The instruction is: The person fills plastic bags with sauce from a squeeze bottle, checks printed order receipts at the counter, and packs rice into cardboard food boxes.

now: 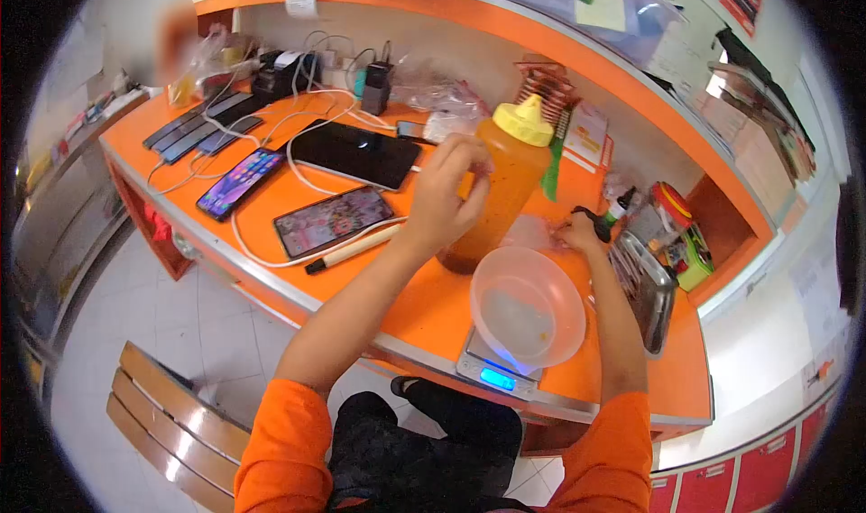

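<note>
My left hand (449, 188) is raised in front of a large amber squeeze bottle (510, 175) with a yellow nozzle cap. Its fingers are curled, with a gap between them and the thumb, and I see nothing held there. Beyond the bowl, my right hand (580, 232) has its fingers closed at the edge of a thin clear plastic bag (530, 232). A black curved handle (597, 221) lies right beside that hand. A translucent plastic bowl (528, 306) rests on a small digital scale (498, 378) with a lit blue display.
Several phones (332, 220), a tablet (356, 152), a marker (354, 250) and white cables cover the left of the orange table (406, 306). On the right are a metal tray (663, 297) and a red-lidded jar (672, 205). A slatted wooden bench (171, 423) stands at lower left.
</note>
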Available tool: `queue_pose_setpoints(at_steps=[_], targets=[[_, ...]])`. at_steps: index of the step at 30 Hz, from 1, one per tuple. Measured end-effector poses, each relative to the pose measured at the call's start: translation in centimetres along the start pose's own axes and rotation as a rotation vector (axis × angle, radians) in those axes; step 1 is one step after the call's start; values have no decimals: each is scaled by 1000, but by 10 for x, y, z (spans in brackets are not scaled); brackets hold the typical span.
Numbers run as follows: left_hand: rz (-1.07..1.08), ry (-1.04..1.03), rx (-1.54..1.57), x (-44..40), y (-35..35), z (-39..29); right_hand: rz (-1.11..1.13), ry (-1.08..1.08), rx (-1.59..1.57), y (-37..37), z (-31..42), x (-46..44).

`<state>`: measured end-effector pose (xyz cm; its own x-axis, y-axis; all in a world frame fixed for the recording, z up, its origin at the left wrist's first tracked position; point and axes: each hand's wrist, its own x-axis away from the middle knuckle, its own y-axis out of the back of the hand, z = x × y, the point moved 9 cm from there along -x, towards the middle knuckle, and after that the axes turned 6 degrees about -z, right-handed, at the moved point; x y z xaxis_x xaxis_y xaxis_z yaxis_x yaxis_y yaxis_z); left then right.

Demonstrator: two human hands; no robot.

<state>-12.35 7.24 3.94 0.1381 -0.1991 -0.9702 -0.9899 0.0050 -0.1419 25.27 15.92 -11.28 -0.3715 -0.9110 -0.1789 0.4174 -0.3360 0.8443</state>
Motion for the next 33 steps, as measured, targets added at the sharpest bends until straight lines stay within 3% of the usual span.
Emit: queue_pose_setpoints(at_steps=[2, 4, 5, 7, 10, 13, 16, 19, 22, 28, 33], targets=[[-40, -86, -16, 1, 3, -2, -129, 229, 182, 4, 19, 4], [-40, 36, 27, 1, 3, 4, -137, 275, 380, 1, 35, 7], [-36, 47, 33, 2, 3, 7, -82, 196, 497, 4, 41, 14], [-43, 50, 42, 4, 2, 11, -132, 202, 378, 12, 49, 21], [-56, 35, 41, 3, 3, 10, -333, 376, 425, 21, 66, 30], [-53, 57, 69, 4, 3, 12, -331, 365, 119, 17, 43, 15], [-63, 70, 65, 3, 4, 12, -156, 256, -88, -3, -4, -15], [-45, 63, 67, 2, 4, 10, 296, -306, -868, -16, 22, 29], [-37, 66, 64, 2, 4, 10, 309, -187, -687, -13, 40, 38], [-37, 78, 57, 1, 4, 11, 300, -220, -632, -20, 31, 31], [-46, 86, 58, 1, 4, 12, 287, -141, -386, -21, 39, 30]])
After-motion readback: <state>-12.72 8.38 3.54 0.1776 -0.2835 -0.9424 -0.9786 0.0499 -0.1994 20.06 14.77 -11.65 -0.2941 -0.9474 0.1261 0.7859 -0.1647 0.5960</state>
